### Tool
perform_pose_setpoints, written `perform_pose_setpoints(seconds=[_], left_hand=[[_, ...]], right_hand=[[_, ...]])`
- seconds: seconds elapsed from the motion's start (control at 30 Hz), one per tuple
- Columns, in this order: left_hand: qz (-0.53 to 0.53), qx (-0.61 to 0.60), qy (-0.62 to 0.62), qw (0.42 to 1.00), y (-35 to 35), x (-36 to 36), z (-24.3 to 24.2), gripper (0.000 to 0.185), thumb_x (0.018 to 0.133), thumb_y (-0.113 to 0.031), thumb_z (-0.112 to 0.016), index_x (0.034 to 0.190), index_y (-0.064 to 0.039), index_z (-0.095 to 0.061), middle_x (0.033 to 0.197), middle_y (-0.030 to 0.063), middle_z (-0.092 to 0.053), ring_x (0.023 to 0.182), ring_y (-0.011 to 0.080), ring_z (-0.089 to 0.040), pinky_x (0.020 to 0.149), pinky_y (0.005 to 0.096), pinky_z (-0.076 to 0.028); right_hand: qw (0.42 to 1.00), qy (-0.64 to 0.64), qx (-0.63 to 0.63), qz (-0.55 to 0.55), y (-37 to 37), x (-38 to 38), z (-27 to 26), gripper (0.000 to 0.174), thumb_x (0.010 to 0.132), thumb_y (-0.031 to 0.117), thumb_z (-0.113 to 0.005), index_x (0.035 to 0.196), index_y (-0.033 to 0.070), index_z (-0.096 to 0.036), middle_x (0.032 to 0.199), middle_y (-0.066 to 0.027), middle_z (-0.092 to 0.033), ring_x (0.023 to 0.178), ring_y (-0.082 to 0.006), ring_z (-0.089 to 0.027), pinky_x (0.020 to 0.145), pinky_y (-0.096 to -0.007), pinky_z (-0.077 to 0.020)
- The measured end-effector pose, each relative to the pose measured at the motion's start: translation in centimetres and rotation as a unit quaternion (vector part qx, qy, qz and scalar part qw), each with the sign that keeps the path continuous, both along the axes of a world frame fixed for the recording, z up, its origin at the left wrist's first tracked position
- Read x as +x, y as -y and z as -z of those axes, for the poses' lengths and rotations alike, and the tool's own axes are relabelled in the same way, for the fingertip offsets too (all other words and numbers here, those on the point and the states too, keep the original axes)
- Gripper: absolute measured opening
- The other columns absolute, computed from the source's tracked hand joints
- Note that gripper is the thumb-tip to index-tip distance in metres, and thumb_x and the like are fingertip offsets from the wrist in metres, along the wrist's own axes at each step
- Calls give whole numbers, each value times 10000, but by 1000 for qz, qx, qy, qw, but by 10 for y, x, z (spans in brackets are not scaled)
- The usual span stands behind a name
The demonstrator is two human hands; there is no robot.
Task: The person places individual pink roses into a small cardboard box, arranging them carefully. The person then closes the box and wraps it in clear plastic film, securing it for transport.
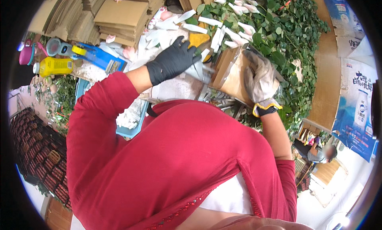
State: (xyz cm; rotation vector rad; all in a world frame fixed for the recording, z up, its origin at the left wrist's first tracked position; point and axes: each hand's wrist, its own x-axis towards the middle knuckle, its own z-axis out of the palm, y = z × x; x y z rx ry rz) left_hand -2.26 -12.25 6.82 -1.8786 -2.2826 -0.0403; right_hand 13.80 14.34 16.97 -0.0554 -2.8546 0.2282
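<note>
My left hand (173,61), in a black glove, is over the work surface beside a yellow-orange object (198,39). Its thumb side is hidden, and a blurred, pale translucent piece (197,72) shows just below the fingers. My right hand (260,77) wears a greyish work glove with a yellow-edged cuff and grips folded brown cardboard (231,76) from its right side. White tapered sleeves (194,28) are scattered beyond my hands. Pale pink rose buds (243,7), some in white sleeves, lie among the green leaves (280,35).
Cardboard stacks (121,18) stand at the far left. Nearer are a blue tape dispenser (101,57), a yellow bottle (56,66) and a pink cup (25,55). A blue crate (128,132) holds white pieces by my left elbow. Printed cardboard (355,104) borders the right; another person (317,153) is beyond.
</note>
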Motion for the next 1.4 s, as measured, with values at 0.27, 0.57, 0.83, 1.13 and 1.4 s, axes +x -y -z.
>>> perform_pose_setpoints(seconds=[0.27, 0.57, 0.83, 1.13, 1.4], left_hand=[[14, 23, 201, 979, -75, -69, 14, 735, 631, -32, -766, 1337, -132, -589, 1565, 149, -404, 1397, 409, -427, 1174, 515, -365], [-9, 16, 225, 974, -79, -74, 23, 777, 627, -78, -818, 1366, -167, -593, 1545, 167, -392, 1373, 408, -427, 1083, 513, -431], [41, -28, 173, 984, -102, -73, 20, 539, 760, -135, -734, 1287, -155, -621, 1083, 152, -667, 994, 373, -680, 799, 492, -547], [65, 116, -13, 991, -90, -81, 1, 598, 785, -80, -657, 1379, -130, -608, 967, 139, -667, 992, 334, -646, 929, 475, -459], [-59, 101, 901, 418, -96, 36, -84, 343, 964, -132, -656, 1263, 30, -619, 1109, 124, -711, 977, 243, -690, 885, 359, -555]], right_hand=[[997, 61, -19, 47, 4, -3, -6, 475, 853, 195, -720, 1324, 224, -664, 1154, -99, -664, 1114, -338, -588, 1007, -493, -428], [995, 85, -27, 55, 4, -4, -9, 500, 846, 207, -735, 1340, 226, -655, 1178, -88, -649, 1127, -324, -587, 1013, -495, -419], [995, 75, -37, 55, 9, 0, -17, 478, 856, 222, -731, 1328, 215, -659, 1153, -100, -660, 1118, -332, -597, 1009, -496, -431], [997, 40, -50, 44, 5, -1, -13, 416, 869, 262, -706, 1278, 193, -673, 1133, -131, -662, 1071, -370, -607, 952, -498, -461], [958, -67, -276, 42, -28, 13, 7, 389, 1009, 116, -593, 1396, 159, -611, 1271, -130, -672, 1047, -303, -682, 874, -427, -549]])
